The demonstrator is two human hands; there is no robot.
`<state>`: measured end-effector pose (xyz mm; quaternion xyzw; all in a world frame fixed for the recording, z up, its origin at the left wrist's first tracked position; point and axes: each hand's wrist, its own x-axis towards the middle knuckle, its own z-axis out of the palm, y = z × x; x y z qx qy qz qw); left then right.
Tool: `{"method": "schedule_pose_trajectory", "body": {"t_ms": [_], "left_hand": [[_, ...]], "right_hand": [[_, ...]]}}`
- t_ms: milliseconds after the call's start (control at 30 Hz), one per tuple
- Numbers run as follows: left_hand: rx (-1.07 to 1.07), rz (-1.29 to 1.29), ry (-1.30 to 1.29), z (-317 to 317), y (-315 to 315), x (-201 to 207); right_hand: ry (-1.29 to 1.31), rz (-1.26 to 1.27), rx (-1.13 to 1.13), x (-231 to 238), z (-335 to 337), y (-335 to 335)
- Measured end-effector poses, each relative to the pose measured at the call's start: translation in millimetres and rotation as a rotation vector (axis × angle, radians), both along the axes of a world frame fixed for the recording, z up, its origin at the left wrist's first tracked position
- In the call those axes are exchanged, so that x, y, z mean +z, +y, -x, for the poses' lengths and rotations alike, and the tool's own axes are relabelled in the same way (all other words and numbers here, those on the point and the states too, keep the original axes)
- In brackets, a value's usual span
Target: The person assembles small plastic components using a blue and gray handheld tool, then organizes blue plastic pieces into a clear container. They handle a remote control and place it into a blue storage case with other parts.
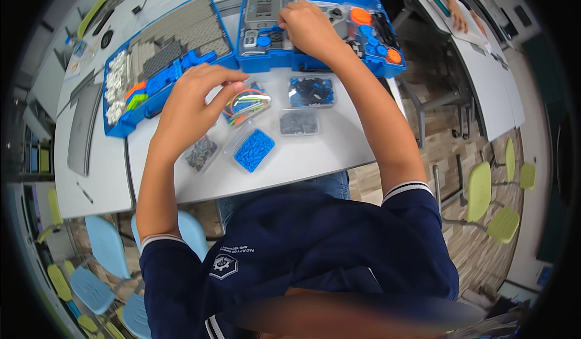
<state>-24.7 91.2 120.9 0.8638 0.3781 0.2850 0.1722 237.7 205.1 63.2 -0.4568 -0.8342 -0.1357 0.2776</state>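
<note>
My right hand (pixel 307 29) reaches into a blue compartment tray (pixel 257 65) at the far side of the table. Its fingers are curled down near small blue and dark parts, and what they pinch, if anything, is hidden. My left hand (pixel 196 100) hovers at the near edge of the trays, thumb and fingers apart with nothing visible between them. Just beside its thumb lies a clear box of coloured bands and thin tubes (pixel 249 103). Grey electronic blocks (pixel 266 9) sit in the right tray, along with orange wheels (pixel 361 16) and blue round parts (pixel 372 40).
A second blue tray (pixel 124 125) on the left holds grey, white and blue building pieces. Nearer me stand clear boxes of blue pegs (pixel 254 150), black pegs (pixel 310 91) and grey pieces (pixel 299 121). A co-worker's hand (pixel 457 17) rests on another table at the right.
</note>
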Motion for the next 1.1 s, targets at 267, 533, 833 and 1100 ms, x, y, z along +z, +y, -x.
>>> {"method": "schedule_pose_trajectory", "body": {"t_ms": [267,533,833,1100], "left_hand": [[0.133,-0.032,-0.057,27.1,-12.7,-0.4],[0.079,-0.057,-0.100,13.0,21.4,-1.7],[0.177,-0.062,-0.260,16.6,49.1,-21.8],[0.345,-0.046,-0.415,44.2,60.6,-44.0]], "right_hand": [[0.370,0.210,-0.331,47.0,-145.2,-62.7],[0.001,0.014,-0.188,16.0,-161.8,-90.8],[-0.102,-0.015,-0.222,10.5,-151.8,-95.7],[0.021,-0.001,-0.245,16.8,-160.6,-95.6]]}}
